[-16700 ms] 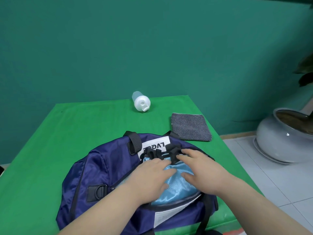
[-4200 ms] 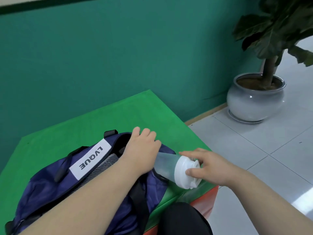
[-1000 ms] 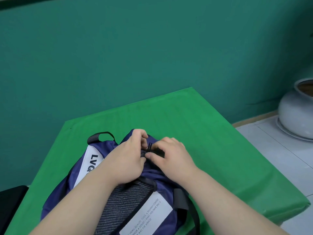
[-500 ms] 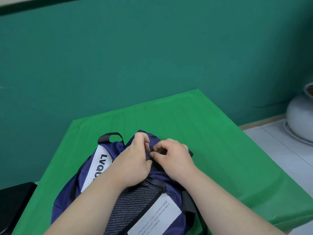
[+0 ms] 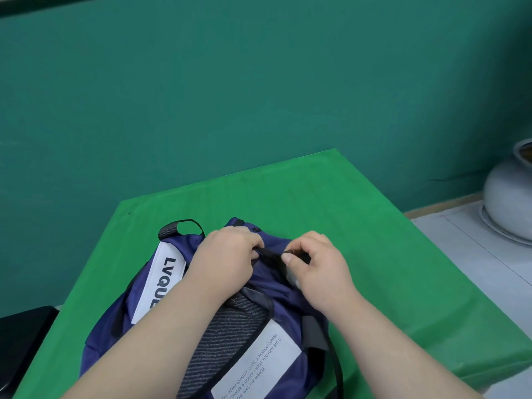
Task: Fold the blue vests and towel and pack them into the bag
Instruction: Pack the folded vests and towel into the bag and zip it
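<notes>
— Teal wall [image 5: 259, 96] fills my feed from 9 to 3 o'clock, with one green-covered table [image 5: 359, 226] below it and pale floor tiles [image 5: 475, 254] at 4 o'clock.
— Count things for me.
— One navy bag [image 5: 276, 286] at 6 o'clock on the table, one grey ribbed towel [image 5: 227, 338] lying in its open mouth, and two bare hands. One grey-white pot [image 5: 509, 203] sits on the floor at 3 o'clock. One black object [image 5: 23, 338] is at 8 o'clock; I cannot identify it.
— Any writing?
— Two white labels. The side label [image 5: 161, 283], at 9 o'clock on the bag, reads "LVQU" before a forearm cuts it off. The near label [image 5: 259, 367] at 6 o'clock has three lines of small print; I make out "QUALITY", "FASHION" and "THE MIRACLE".
— And the hands?
— Both are at the bag's far end, 12 o'clock. The left hand [image 5: 227, 260] bunches navy fabric in curled fingers. The right hand [image 5: 319, 269] pinches a black tab [image 5: 270, 254] between thumb and forefinger. One black handle loop [image 5: 180, 227] stands at 11 o'clock.
</notes>
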Available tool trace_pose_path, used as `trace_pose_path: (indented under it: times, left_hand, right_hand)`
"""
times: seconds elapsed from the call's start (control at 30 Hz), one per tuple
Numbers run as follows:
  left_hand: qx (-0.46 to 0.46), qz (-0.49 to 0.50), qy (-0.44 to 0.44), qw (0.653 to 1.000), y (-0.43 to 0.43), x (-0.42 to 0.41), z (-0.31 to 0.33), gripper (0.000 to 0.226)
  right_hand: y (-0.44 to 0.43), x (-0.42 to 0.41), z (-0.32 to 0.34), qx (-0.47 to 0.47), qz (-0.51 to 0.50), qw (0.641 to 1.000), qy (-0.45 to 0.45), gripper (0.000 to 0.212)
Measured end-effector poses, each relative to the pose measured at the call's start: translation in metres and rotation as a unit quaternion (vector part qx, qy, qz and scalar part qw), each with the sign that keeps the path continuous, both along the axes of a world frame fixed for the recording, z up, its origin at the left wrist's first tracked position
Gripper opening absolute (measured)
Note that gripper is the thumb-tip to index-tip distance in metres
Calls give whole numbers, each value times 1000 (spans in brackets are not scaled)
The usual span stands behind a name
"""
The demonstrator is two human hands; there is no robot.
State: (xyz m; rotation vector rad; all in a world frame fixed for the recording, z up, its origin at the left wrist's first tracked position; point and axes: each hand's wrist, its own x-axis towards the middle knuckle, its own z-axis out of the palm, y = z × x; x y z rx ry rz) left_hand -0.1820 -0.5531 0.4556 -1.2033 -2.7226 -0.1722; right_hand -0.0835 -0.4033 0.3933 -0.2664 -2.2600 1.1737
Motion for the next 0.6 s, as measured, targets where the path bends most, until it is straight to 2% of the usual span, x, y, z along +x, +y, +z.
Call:
trace_pose_path:
  times: [0.13,0.27,0.37,0.47,0.53,0.6]
  left_hand:
    - [-2,32,42,999,-1,-2,12,12]
    - [-64,28,85,994,7,11,16,15]
    - [-78,-31,98,992,21,23,12,23]
    - [-110,-129,93,981,40,33,6,32]
    - [-146,-145,106,973,51,34,-2,25]
    - [-154,-161,112,968,56,31,-8,15]
  right_hand:
    - [14,15,-20,-10,-52,998,36,2]
    - [19,28,-30,-33,-48,998,23,4]
    - [21,31,-26,-56,-42,998,6,8]
    - [26,34,-23,-80,-51,995,-12,31]
    - [25,37,-21,-103,-56,993,-28,36]
    - [22,39,-19,-138,-62,987,-50,29]
